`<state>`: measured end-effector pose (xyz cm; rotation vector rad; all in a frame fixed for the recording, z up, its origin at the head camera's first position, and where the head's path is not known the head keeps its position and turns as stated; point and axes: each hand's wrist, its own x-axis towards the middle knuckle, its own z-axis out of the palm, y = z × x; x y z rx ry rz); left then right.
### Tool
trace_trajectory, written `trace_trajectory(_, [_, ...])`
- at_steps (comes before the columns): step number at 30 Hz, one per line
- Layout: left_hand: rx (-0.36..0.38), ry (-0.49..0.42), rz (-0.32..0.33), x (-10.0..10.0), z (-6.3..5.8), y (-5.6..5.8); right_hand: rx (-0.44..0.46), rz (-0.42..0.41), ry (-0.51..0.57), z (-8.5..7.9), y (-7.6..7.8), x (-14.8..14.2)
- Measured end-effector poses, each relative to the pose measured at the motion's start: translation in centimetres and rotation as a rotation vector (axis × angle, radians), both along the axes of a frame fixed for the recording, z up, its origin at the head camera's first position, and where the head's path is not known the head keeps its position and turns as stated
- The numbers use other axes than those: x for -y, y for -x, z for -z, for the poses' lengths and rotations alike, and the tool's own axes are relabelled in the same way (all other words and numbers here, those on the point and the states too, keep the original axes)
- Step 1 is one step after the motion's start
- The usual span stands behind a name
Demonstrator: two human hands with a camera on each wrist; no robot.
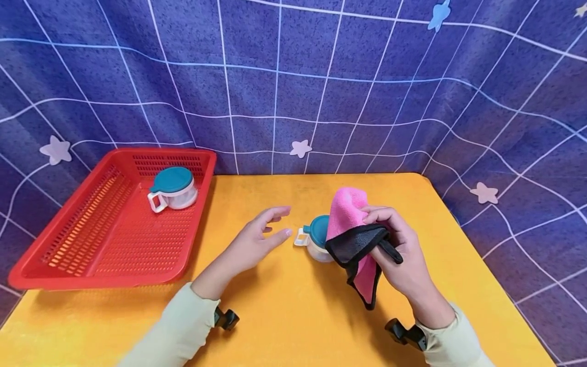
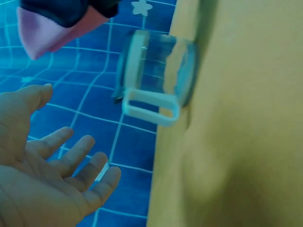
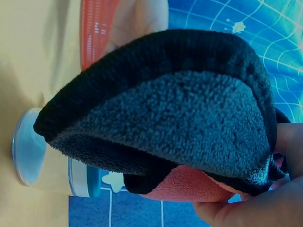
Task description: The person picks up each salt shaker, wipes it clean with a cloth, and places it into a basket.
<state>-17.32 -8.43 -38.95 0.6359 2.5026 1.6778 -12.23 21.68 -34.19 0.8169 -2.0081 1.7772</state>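
Note:
My right hand (image 1: 401, 252) grips a pink and dark grey cloth (image 1: 347, 211) with black edging, held up off the table. In the right wrist view the cloth (image 3: 175, 118) fills the middle, its grey side facing the camera. Behind it on the table stands a clear jar (image 1: 319, 250) with a teal lid and a white handle; the cloth hides its right side. The left wrist view shows the jar (image 2: 161, 66) with its handle toward the camera. To the left of the jar, my left hand (image 1: 257, 239) hovers with fingers apart, holding nothing.
A red plastic basket (image 1: 183, 260) stands on the left of the yellow table (image 1: 284, 316). In its far corner sits a second jar (image 1: 176, 183) with a teal lid and white handle. A blue curtain (image 1: 257, 92) with white lines and stars hangs behind.

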Motion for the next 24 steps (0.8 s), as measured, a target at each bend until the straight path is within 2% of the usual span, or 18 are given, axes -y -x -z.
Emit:
trace_trajectory(9, [0.055, 0.052, 0.019, -2.4, 1.9, 0.8, 0.011, 0.014, -0.006, 0.0, -0.1, -0.2])
trace_trajectory(17, [0.101, -0.004, 0.029, -3.6, 3.3, 1.3, -0.029, -0.004, 0.022, 0.1, 0.1, -0.5])
trace_trajectory(24, [0.053, 0.0, -0.034, -3.9, 3.9, 1.3, -0.037, 0.004, 0.029, 0.1, 0.1, -0.7])
